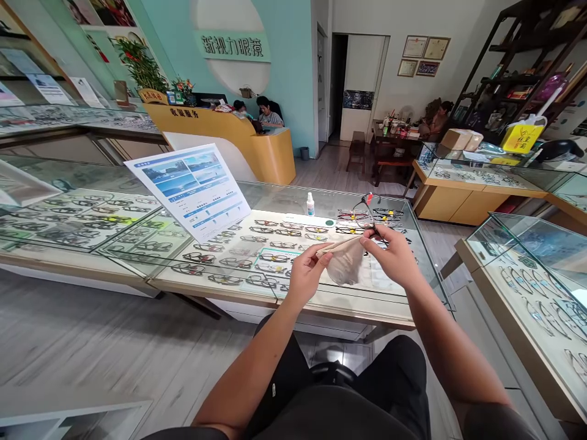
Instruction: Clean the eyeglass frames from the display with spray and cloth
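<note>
A beige cloth (345, 267) hangs stretched between my hands above the glass display case (293, 294). My left hand (306, 274) pinches one upper corner between thumb and fingertips. My right hand (393, 255) closes on the other upper edge with thumb and fingers. A pair of eyeglasses (355, 215) with a red tag sticks up from the right hand's fingers, its thin dark frame tilted; part of it is hidden behind the hand. Just beyond, a small white spray bottle (310, 205) stands upright on the glass top.
Rows of eyeglass frames (224, 279) lie inside the case. A tilted printed sign (192, 192) stands at its left. Another glass case (536, 287) is close on the right. Farther back are a yellow counter (275, 156) with people behind it, and a cluttered dark table (389, 146).
</note>
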`<state>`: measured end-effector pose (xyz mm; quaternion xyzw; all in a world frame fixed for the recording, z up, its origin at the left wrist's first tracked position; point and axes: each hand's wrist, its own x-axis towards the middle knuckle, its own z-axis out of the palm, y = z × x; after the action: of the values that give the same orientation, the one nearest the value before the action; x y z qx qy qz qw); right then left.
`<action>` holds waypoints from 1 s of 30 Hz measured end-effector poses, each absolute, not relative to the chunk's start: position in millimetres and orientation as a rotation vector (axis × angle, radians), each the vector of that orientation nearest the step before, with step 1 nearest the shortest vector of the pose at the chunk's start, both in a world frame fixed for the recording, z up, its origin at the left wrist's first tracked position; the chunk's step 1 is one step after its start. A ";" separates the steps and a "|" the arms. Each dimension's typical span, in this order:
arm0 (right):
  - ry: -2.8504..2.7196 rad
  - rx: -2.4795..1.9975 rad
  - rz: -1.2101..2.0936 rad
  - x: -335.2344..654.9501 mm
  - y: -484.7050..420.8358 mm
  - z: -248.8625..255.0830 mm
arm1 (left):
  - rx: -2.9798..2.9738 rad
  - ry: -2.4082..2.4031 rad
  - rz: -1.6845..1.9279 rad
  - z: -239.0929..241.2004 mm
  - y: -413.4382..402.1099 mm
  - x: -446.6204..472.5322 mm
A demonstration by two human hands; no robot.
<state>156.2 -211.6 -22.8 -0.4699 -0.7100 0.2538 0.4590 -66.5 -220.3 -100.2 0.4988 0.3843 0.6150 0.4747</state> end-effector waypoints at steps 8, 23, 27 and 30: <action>-1.666 -1.189 0.714 153.3 -217.9 -26.4 | 1.248 1.001 1.571 -93.0 -228.6 -79.1; -1.637 -1.176 0.836 154.2 -224.9 -25.6 | 1.507 0.962 1.529 -77.7 -237.1 -87.5; -1.683 -1.167 0.803 157.5 -227.5 -21.6 | 1.717 0.927 1.399 -71.1 -237.5 -92.6; -1.723 -1.149 0.784 159.5 -228.8 -21.2 | 1.798 0.987 1.347 -68.9 -237.0 -95.5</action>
<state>159.5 -228.8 -21.2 -0.4642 -0.6960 0.3168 0.4469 -95.5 -237.0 -68.9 0.6897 0.3786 0.5170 0.3372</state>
